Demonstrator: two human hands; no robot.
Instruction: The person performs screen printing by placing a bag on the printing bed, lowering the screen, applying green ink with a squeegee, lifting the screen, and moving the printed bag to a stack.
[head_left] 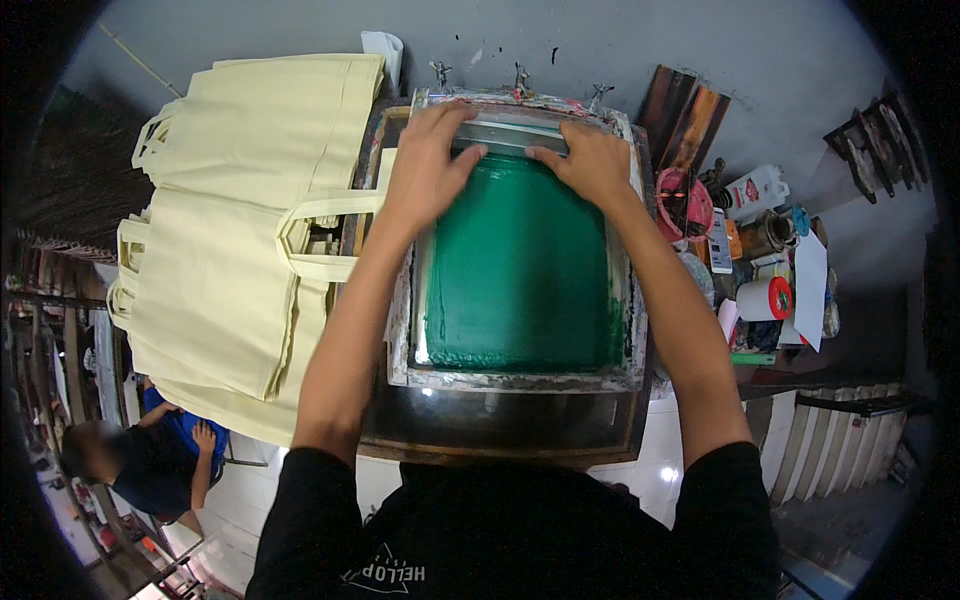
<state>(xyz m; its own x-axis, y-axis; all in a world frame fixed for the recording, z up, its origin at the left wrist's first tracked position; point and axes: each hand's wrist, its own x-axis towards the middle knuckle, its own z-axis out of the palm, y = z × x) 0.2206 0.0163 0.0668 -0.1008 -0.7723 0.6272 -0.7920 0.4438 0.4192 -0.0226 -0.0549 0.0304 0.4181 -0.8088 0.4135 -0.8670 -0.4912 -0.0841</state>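
Note:
A screen-printing frame [515, 381] lies on the table in front of me, its mesh [515, 270] covered in green ink. At its far end a squeegee [510, 138] with a pale, metallic-looking bar stretches across the mesh. My left hand [428, 160] grips the squeegee's left end, thumb on the near side. On the right end my right hand [597, 165] holds it the same way, fingers over the far side. The squeegee's lower edge and what lies under the screen are hidden.
Cream tote bags [215, 290] are piled at the left, a strap reaching toward the frame. Clamps [521, 82] stand behind the screen. At the right are a pink bucket [684, 205], a phone [720, 243] and a red-lidded tub [763, 299]. Another person [150, 470] sits at the lower left.

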